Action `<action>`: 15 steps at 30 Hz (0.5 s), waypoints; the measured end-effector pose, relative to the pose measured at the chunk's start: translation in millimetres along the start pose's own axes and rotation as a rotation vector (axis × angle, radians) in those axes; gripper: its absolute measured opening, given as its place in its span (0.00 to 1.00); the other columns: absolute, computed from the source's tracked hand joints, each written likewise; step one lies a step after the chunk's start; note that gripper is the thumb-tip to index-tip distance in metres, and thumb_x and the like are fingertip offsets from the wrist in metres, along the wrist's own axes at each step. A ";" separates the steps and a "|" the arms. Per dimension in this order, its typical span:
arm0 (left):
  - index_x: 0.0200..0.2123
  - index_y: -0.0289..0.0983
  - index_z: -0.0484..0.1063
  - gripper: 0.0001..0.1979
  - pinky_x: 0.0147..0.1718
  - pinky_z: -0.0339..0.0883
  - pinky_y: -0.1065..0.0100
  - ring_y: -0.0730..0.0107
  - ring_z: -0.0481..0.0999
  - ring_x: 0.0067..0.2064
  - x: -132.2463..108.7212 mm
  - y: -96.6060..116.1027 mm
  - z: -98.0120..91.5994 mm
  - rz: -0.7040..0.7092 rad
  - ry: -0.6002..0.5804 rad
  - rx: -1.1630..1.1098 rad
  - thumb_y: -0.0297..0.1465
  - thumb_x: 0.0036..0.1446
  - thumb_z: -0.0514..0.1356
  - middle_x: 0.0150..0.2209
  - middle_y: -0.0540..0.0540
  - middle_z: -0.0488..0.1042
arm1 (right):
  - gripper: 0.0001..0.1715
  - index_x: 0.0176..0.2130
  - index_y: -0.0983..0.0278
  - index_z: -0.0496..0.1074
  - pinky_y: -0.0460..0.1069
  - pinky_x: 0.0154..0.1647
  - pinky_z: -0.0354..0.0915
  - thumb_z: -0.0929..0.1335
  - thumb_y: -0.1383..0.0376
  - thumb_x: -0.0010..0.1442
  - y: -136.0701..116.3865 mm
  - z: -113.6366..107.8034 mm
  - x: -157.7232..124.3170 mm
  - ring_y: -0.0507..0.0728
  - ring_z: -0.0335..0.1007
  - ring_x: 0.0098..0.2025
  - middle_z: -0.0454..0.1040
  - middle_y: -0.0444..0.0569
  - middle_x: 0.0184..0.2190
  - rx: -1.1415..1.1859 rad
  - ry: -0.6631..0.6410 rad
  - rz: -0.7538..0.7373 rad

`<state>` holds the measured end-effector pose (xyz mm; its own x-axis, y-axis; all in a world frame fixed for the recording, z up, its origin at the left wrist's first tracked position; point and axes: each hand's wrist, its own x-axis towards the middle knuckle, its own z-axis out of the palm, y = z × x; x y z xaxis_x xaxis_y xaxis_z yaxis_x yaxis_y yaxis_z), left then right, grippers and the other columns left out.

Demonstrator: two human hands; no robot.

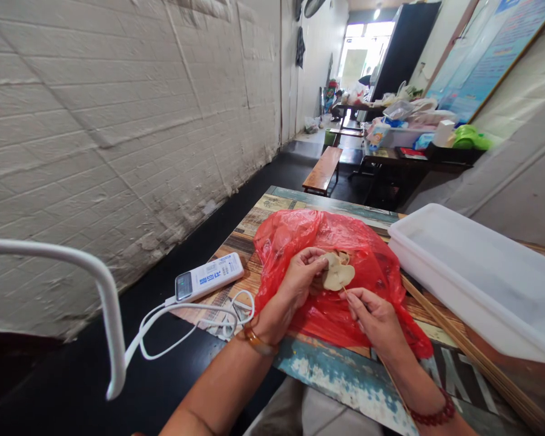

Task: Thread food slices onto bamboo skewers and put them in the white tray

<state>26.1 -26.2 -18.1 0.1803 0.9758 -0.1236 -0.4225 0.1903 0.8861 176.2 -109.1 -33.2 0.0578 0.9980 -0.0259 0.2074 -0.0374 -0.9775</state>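
"Why are the pale slices (338, 275) held over the red bag (284, 242)?"

"Probably because the bag makes a handy work spot. The left hand (300, 274) pinches their edge between thumb and fingers, likely to steady them; the right hand (375, 315) grips a thin stick (344, 291), its tip at the slices."

"And the bundle of sticks (475, 357)?"

"Right of the bag, between it and the white tub (470, 303), perhaps for easy reach."

"What can't you make out?"

"Whether the tip has pierced anything, how many slices there are, or what fills the bag. The bundle's near end blurs, and the tub is cut off."
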 end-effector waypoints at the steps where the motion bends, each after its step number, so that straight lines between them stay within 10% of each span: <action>1: 0.30 0.34 0.72 0.17 0.23 0.56 0.76 0.80 0.65 0.22 -0.3 0.3 0.0 -0.011 0.000 0.000 0.36 0.38 0.69 0.24 0.51 0.71 | 0.19 0.35 0.63 0.74 0.44 0.16 0.50 0.65 0.50 0.57 1.0 0.4 0.2 0.50 0.55 0.17 0.62 0.41 0.17 0.000 0.002 -0.002; 15: 0.25 0.34 0.71 0.14 0.25 0.60 0.74 0.77 0.67 0.24 -3.2 -3.3 -2.7 -0.092 -0.051 -0.120 0.35 0.37 0.70 0.24 0.51 0.71 | 0.19 0.35 0.62 0.74 0.45 0.18 0.53 0.65 0.50 0.57 2.2 1.5 -1.2 0.51 0.57 0.19 0.63 0.41 0.18 -0.078 -0.011 -0.018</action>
<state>24.5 -29.7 -21.8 0.2668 0.9476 -0.1757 -0.5048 0.2927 0.8121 175.2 -110.3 -35.6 0.0423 0.9990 -0.0112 0.2835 -0.0228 -0.9587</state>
